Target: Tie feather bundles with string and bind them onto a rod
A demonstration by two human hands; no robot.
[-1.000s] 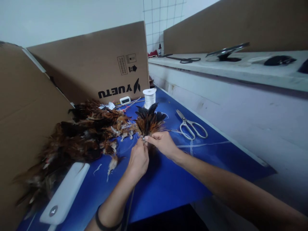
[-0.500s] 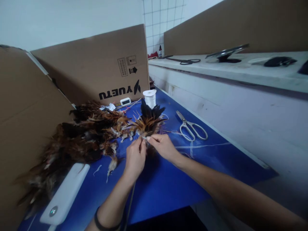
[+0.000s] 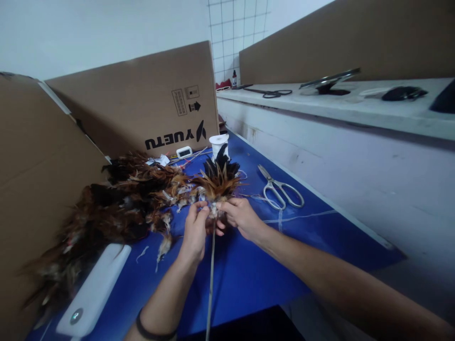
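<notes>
A bunch of black and brown feathers (image 3: 218, 180) is gathered round the top of a thin stick (image 3: 211, 279), like a feather duster. Its pale bound base lies between my two hands, and the stick runs down toward me. My left hand (image 3: 195, 229) is curled at the left of the base, thumb and forefinger close together. My right hand (image 3: 242, 217) pinches the base from the right. Fingertips show behind the stick; whose they are I cannot tell. Right of my hands lie metal scissors (image 3: 280, 189), with pale ribbon (image 3: 302, 217) near their handles.
A heap of loose brown feathers (image 3: 117, 203) covers the left of the blue table (image 3: 256, 279). Behind the bunch stands a white spool (image 3: 219, 140). A white device (image 3: 94, 291) lies front left. Cardboard (image 3: 135, 104) walls the back and left; a white ledge (image 3: 330, 102) runs along the right.
My hands have drawn slightly apart at the feather base, uncovering its pale binding. The stick has swung more upright in view and shows clearly between my wrists.
</notes>
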